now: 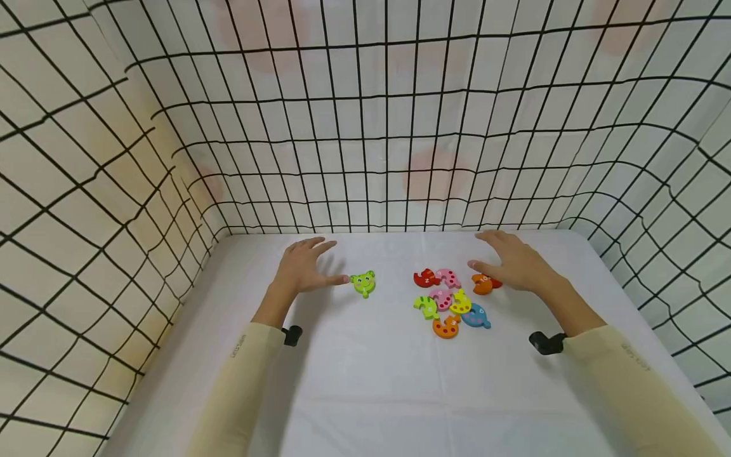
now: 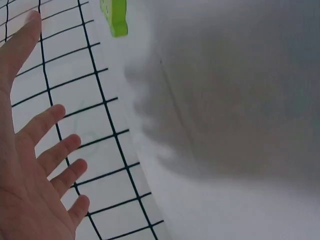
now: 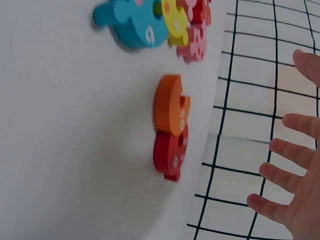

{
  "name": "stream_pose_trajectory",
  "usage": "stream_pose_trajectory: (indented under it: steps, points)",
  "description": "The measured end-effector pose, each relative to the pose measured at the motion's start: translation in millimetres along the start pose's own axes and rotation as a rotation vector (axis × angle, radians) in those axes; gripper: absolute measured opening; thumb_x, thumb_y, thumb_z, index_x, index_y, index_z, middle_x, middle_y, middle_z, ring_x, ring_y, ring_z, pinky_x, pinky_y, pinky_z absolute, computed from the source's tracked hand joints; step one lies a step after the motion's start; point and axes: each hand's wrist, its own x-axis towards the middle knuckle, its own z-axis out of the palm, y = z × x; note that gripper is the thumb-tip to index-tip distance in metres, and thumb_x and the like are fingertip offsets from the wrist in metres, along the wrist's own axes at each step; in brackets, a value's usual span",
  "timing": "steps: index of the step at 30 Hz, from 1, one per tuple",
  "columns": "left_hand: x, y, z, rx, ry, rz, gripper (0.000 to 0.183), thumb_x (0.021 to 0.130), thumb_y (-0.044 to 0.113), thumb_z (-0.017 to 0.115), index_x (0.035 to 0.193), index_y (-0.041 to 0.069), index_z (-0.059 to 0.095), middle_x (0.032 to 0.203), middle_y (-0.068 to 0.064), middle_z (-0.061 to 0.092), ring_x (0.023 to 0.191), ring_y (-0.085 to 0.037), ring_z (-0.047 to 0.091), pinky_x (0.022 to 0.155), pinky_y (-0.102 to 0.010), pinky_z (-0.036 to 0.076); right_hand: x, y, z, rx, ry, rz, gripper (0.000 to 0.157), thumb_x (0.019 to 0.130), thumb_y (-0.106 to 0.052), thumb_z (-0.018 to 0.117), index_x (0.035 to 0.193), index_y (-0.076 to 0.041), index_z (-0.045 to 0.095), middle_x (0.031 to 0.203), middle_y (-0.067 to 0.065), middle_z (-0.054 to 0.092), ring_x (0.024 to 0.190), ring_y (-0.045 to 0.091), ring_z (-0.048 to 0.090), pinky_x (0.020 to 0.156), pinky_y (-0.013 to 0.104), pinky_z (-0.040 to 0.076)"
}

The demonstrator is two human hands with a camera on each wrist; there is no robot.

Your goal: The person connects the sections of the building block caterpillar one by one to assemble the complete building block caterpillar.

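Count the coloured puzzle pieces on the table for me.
10: one green piece by the left hand; seven clustered mid-table; an orange and red pair under the right hand.

Cream long sleeves with small grey lettering, black wrist-mounted cameras, bare hands.

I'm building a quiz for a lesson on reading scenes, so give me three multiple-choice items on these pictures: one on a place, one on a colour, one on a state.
1. Where does the green piece lie?
A. Alone, beside the left hand
B. Inside the cluster of pieces
C. Under the right hand

2. What colour is the piece nearest the right hand?
A. Blue
B. Orange
C. Purple

3. How are both hands?
A. Fists
B. Each pinching a piece
C. Fingers spread, holding nothing

Answers: 1 A, it sits apart by the left fingertips. 2 B, an orange piece lies by the thumb. 3 C, both wrist views show straight, spread fingers.
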Motion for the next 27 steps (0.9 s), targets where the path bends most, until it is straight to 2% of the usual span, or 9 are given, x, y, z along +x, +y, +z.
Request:
stream_pose_trajectory:
  steps: [4,8,12,17,22,24,27]
  points:
    - [-1.3,9.0,12.1,-0.049,-0.003,0.033,0.087,0.082,0.078,0.062,0.154,0.031,0.049,0.159,-0.006,0.048,0.149,-0.031,0.042,0.120,-0.059,0.034,-2.4,-6.9,12.4,0.053,-0.023,0.011,0.085,0.096,-0.067,0.056,0.158,-0.011,0.038,0.164,0.024,0.032,0.147,0.050,0.032,0.108,0.077,0.036]
    - [-0.2,16.8,23.9,-0.123,-0.005,0.082,0.065,0.095,0.060,0.060,0.150,0.027,0.055,0.155,-0.008,0.052,0.144,-0.033,0.048,0.115,-0.059,0.041,-3.3,-14.9,24.9,0.109,-0.031,0.037,0.080,0.097,-0.059,0.059,0.157,-0.011,0.039,0.163,0.024,0.033,0.147,0.049,0.032,0.109,0.076,0.035]
    - [0.4,24.1,31.0,-0.233,-0.039,0.124,0.050,0.101,0.041,0.061,0.147,0.021,0.058,0.152,-0.010,0.053,0.142,-0.035,0.049,0.115,-0.057,0.042,-4.8,-25.0,37.4,0.150,-0.015,0.039,0.074,0.097,-0.050,0.064,0.155,-0.010,0.042,0.160,0.024,0.037,0.143,0.048,0.038,0.107,0.074,0.039]
    - [1.8,29.6,36.3,-0.330,-0.112,0.172,0.046,0.105,0.032,0.058,0.148,0.017,0.057,0.156,-0.012,0.049,0.146,-0.038,0.045,0.120,-0.057,0.036,-2.1,-36.6,50.6,0.198,0.013,0.012,0.070,0.096,-0.047,0.067,0.152,-0.008,0.048,0.152,0.022,0.048,0.129,0.043,0.055,0.100,0.066,0.051]
    - [2.7,33.3,43.4,-0.353,-0.204,0.275,0.044,0.109,0.023,0.049,0.151,0.014,0.053,0.164,-0.015,0.040,0.150,-0.041,0.039,0.123,-0.060,0.029,3.6,-47.2,57.9,0.212,0.013,0.010,0.071,0.095,-0.052,0.067,0.150,-0.009,0.051,0.146,0.020,0.052,0.127,0.040,0.055,0.099,0.064,0.052]
    - [2.1,34.6,47.5,-0.346,-0.213,0.317,0.043,0.109,0.021,0.049,0.150,0.012,0.054,0.162,-0.018,0.042,0.148,-0.043,0.040,0.123,-0.059,0.030,6.2,-50.8,59.9,0.214,0.007,0.005,0.071,0.094,-0.051,0.068,0.149,-0.009,0.052,0.146,0.019,0.053,0.129,0.039,0.055,0.101,0.064,0.051]
    - [-1.0,36.3,53.4,-0.358,-0.188,0.331,0.041,0.108,0.019,0.051,0.147,0.010,0.058,0.157,-0.019,0.049,0.145,-0.043,0.045,0.122,-0.057,0.033,11.2,-54.8,63.7,0.214,0.001,-0.007,0.071,0.092,-0.051,0.071,0.147,-0.009,0.054,0.148,0.020,0.053,0.134,0.041,0.051,0.104,0.065,0.049]
